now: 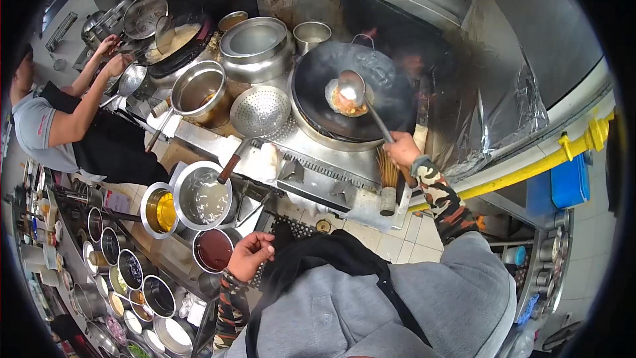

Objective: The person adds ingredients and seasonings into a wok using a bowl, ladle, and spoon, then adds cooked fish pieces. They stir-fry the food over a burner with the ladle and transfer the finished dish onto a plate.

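Note:
My right hand (pixel 403 150) is closed round the handle of a metal ladle (pixel 352 86). The ladle's bowl rests over food (pixel 346 104) in a large black wok (pixel 315 86) on the stove. Beside a pot of dark red liquid (pixel 213 250), my left hand (pixel 250 256) is raised with its fingers loosely curled, the thumb apart, and nothing visible in it. A bamboo brush (pixel 387 179) stands just below my right hand.
A perforated strainer (pixel 260 111) and steel pots (pixel 201 91) sit left of the wok. Bowls of clear liquid (pixel 204 196) and yellow oil (pixel 161 210) stand nearer. Ingredient containers (pixel 159 295) fill the lower left. A co-worker (pixel 56 132) handles another wok. A yellow pipe (pixel 517 171) runs along the right.

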{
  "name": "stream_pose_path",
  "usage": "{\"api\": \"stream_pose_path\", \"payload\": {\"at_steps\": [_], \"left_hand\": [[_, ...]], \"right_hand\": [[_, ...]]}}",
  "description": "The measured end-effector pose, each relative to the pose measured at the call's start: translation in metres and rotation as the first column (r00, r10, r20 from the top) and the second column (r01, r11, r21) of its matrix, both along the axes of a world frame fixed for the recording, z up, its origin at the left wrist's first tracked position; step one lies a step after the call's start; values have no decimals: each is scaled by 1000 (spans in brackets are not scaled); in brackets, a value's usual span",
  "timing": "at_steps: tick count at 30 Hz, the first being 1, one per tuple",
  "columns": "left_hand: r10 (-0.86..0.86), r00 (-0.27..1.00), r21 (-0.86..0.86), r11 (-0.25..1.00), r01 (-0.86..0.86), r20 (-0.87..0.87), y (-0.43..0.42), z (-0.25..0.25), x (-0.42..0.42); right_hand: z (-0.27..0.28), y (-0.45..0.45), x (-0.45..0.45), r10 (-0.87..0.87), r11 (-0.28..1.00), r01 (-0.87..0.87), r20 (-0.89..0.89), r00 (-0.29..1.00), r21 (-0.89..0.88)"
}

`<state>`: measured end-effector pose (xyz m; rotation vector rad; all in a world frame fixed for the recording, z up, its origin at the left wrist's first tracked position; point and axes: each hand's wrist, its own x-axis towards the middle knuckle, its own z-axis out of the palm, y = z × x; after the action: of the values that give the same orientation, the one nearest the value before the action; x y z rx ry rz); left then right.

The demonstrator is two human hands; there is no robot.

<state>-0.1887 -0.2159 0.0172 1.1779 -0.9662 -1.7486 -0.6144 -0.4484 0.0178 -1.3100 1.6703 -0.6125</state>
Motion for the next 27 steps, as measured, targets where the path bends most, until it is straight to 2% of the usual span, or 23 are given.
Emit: {"api": "stream_pose_path", "payload": {"at_steps": [3,5,10,12,13,14,16,17,18,19,21,22,23,24,26,27], "left_hand": [[-35,999,54,998,34,21,-18,-8,2],[-47,999,37,998,46,18,-32,-10,6],[-45,999,-59,997,44,-1,-76,-7,25],[-74,997,-91,993,74,2,-90,-12,27],[-107,994,-90,990,105,-16,-99,-9,23],[-139,990,-89,987,135,-33,-107,-6,23],[-193,980,-100,977,187,-54,-124,-12,23],[-193,980,-95,977,189,-42,-133,-18,22],[-193,981,-92,978,190,-29,-141,-23,20],[-198,977,-84,978,191,-85,-148,-28,18],[-219,974,-73,974,214,-61,-160,-34,13],[-230,973,-70,971,227,-34,-167,-30,7],[-239,970,17,971,240,-44,-173,-24,1],[-240,969,12,971,241,-54,-181,-27,-8],[-346,938,-42,938,345,-18,-199,-46,-33],[-380,897,-194,885,423,224,-211,-50,-53]], "right_hand": [[-30,-21,-7,-7,1000,8,58,998,-24],[-38,-31,-11,58,986,-81,-156,986,-147],[7,-5,12,74,994,-87,-192,979,-61],[10,-11,16,103,938,-221,-394,914,-267],[17,-19,22,96,935,-253,-513,853,-247],[19,-25,25,87,934,-250,-517,852,-254],[20,-34,26,18,936,-247,-670,742,-249],[20,-38,25,75,952,-270,-742,666,-147],[21,-36,25,69,954,-263,-746,662,-146],[20,-29,25,110,953,-289,-785,610,-91],[21,-6,21,169,933,-358,-833,526,-37],[33,8,23,165,937,-348,-835,525,-34],[49,21,26,183,939,-343,-845,503,0],[58,30,27,204,939,-342,-856,475,34],[57,46,28,262,938,-326,-857,444,118],[54,51,31,272,937,-325,-850,451,127]]}}
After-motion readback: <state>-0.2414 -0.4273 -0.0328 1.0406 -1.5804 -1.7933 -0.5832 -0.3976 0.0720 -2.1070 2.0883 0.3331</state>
